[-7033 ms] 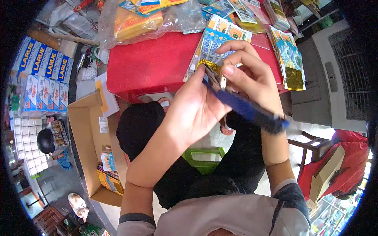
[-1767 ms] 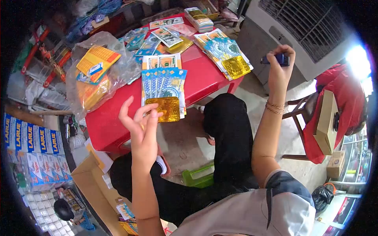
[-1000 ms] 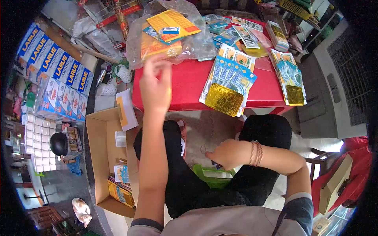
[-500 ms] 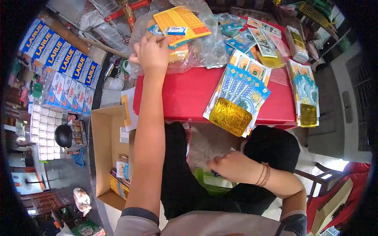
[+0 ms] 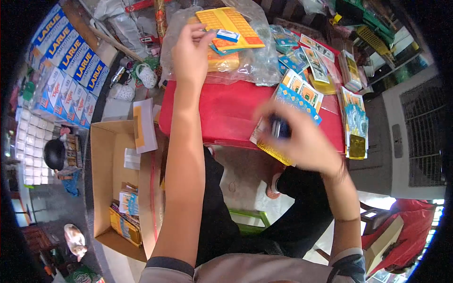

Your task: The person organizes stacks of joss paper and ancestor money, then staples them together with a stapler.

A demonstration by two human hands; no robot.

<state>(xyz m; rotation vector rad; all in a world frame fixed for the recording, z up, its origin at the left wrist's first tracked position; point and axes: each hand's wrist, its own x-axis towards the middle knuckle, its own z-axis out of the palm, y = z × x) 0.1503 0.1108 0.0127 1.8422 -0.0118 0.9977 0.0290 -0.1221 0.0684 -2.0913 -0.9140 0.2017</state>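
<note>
At the far left corner of the red tabletop (image 5: 222, 113), the left hand (image 5: 191, 52) rests on a clear plastic bag (image 5: 257, 56) holding a stack of orange-yellow paper sheets (image 5: 231, 26). The fingers are curled over the bag's edge beside the stack, touching a small blue-and-white packet (image 5: 228, 35) that lies on top; whether they actually pinch anything cannot be told. The arm is extended fully forward, which suits a reach across the tabletop from a seated position.

The right hand (image 5: 302, 139) is blurred by motion near the front edge of the tabletop. It is closed around a dark blue object (image 5: 279, 128), too smeared to identify. It hovers just over a fanned bundle of blue printed notes (image 5: 295, 96) with a gold foil sheet (image 5: 272, 152) at its near end, overhanging the edge.

Further right lies a second bundle with gold foil (image 5: 357, 132). More printed notes (image 5: 315, 61) cover the far side. On the floor to the left stand an open cardboard box (image 5: 106, 184) and stacked beer cartons (image 5: 71, 61).
</note>
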